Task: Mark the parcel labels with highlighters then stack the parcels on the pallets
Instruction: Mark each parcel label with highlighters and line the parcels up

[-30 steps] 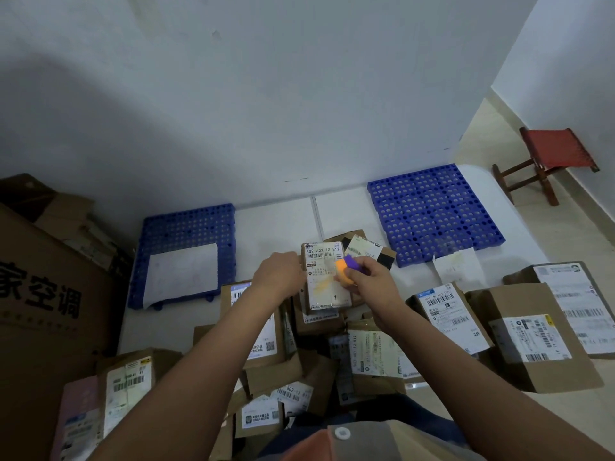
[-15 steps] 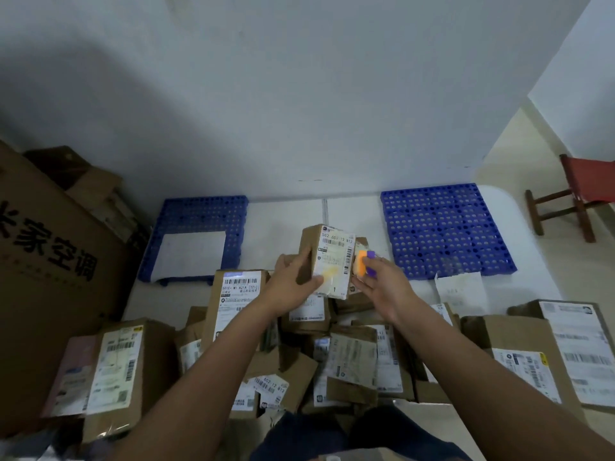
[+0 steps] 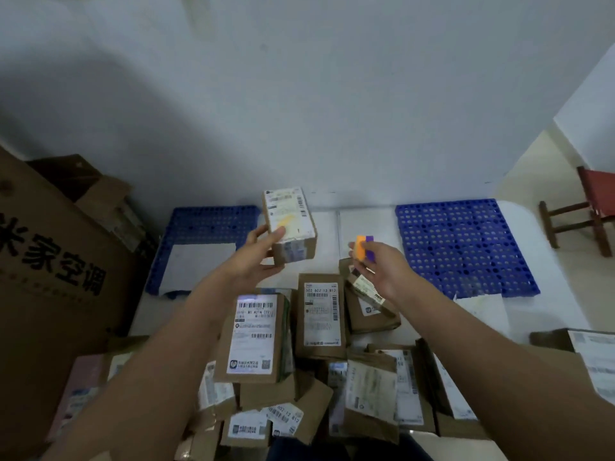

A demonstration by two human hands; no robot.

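My left hand [image 3: 261, 256] grips a small brown parcel [image 3: 289, 224] and holds it up in the air, label facing me; the white label carries an orange highlighter streak. My right hand [image 3: 377, 269] holds an orange and a purple highlighter [image 3: 364, 249] together, off to the right of the parcel and apart from it. Two blue plastic pallets lie on the floor by the wall: the left pallet [image 3: 206, 224] has a white sheet on it, the right pallet [image 3: 466, 247] is bare. A heap of labelled brown parcels [image 3: 319, 317] lies below my arms.
A large printed cardboard box [image 3: 56, 261] stands at the left, with more cartons behind it. A red wooden stool [image 3: 589, 207] is at the far right. Bigger parcels [image 3: 585, 361] lie at the right edge. A loose paper sheet [image 3: 479, 311] lies by the right pallet.
My left hand has lifted the parcel up and away from the heap. My right hand with the highlighters has drawn off the label to the right.
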